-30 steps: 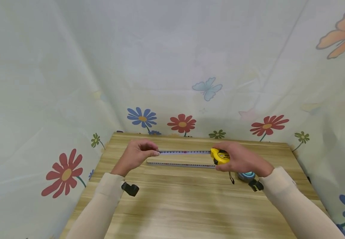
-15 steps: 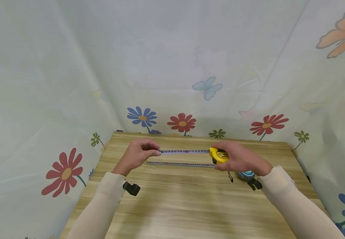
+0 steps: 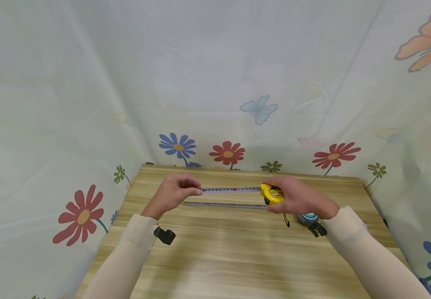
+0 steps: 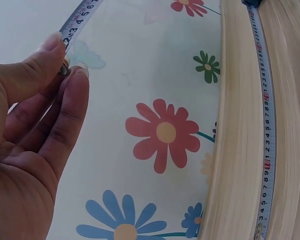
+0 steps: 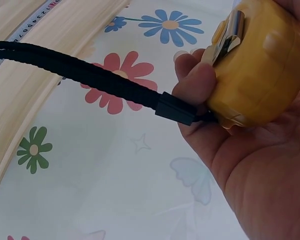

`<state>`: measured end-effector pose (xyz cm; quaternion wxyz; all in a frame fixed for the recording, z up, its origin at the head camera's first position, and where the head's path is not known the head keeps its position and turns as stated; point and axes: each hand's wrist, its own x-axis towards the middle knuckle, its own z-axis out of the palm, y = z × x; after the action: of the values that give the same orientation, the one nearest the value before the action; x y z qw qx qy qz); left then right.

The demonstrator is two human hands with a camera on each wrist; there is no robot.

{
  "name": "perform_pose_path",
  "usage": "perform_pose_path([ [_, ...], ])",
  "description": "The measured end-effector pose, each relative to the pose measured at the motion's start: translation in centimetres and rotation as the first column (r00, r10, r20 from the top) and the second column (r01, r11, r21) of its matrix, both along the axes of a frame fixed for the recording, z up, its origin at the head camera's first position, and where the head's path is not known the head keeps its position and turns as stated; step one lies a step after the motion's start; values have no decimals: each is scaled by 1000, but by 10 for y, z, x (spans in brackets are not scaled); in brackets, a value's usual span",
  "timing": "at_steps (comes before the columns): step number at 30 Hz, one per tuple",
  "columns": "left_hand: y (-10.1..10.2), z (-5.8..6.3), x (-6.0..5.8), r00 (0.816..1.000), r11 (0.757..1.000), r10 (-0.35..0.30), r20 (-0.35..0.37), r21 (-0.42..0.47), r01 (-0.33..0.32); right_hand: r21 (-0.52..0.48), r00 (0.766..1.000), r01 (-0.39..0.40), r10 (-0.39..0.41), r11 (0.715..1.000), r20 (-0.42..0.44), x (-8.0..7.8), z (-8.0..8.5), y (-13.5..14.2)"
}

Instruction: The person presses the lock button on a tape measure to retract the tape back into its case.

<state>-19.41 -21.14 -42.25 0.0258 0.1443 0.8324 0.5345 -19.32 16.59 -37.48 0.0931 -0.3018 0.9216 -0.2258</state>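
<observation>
Sitting inside right grip [image 3: 298, 199]; tape measure [image 5: 265, 65] (yellow).

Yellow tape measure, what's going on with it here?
A person's right hand grips the yellow tape measure while the left hand pinches its blade's end, the blade stretched above the wooden table. Another blade lies along the table, and a gray-blue tape measure shows partly near the right hand.

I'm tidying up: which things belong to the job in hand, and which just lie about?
In use:
yellow tape measure, in the right hand
its blade, pinched by the left hand

Seemingly lying about:
blue-grey tape measure, with extended blade, on the table
</observation>
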Motion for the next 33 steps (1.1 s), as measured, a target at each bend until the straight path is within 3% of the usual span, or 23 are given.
perform_pose_path([
  [9, -1, 0, -1, 1000, 1000, 2, 0, -3, -2, -7, 1000, -11, 11, 1000, -1, -2, 0, -4],
  [18, -2, -4, -3, 999, 999, -40, -24, 15, 40, -21, 999, -41, 41, 999, -7, -2, -1, -7],
  [33, 1, -6, -5, 999, 999, -34, 5, 21, 34, -10, 999, -50, 50, 999, -8, -6, -1, -10],
])
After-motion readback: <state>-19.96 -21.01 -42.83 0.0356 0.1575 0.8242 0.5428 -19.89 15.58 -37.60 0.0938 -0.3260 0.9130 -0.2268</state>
